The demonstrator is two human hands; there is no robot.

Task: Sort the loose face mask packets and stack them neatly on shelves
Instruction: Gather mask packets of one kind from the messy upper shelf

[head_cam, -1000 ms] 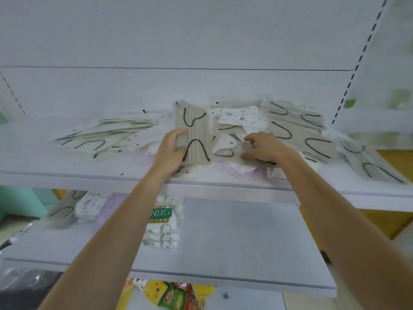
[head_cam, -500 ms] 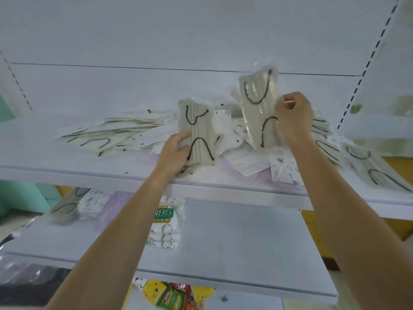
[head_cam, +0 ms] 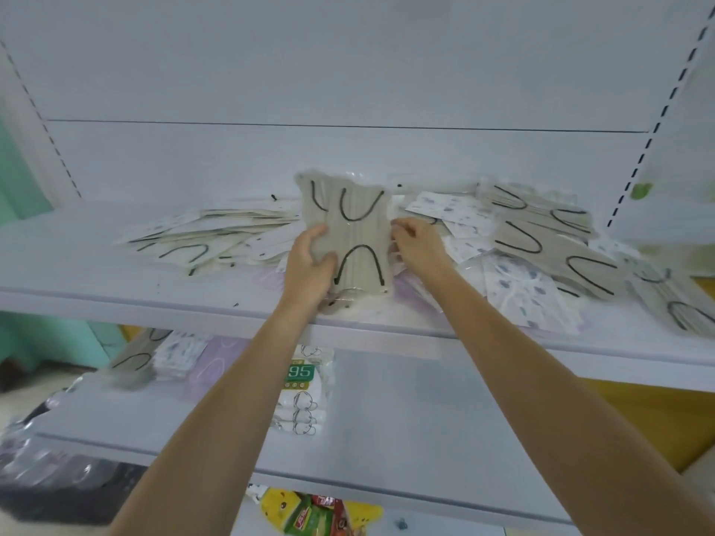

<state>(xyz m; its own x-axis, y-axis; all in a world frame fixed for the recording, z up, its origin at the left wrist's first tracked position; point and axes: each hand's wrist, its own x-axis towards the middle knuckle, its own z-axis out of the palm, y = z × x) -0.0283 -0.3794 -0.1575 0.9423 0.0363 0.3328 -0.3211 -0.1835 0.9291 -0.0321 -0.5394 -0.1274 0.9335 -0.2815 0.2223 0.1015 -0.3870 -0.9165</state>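
Both packets (head_cam: 350,234) now together above white shelf (head_cam: 116,288)

Upper shelf (head_cam: 154,299): beige mask packets (head_cam: 348,230) with black ear loops are held upright between left grip (head_cam: 309,266) and right grip (head_cam: 419,243), fingers curled on the edges. Loose packets (head_cam: 541,243) are spread flat on both sides. Lower shelf (head_cam: 406,419): an N95 packet stack (head_cam: 303,388) is kept.

Grey packets (head_cam: 363,230), black ear loops, upright over upper shelf (head_cam: 96,280) front; left hand (head_cam: 309,265) grips them, right hand (head_cam: 418,241) pinches edge. Loose packets (head_cam: 541,245) scattered flat around.
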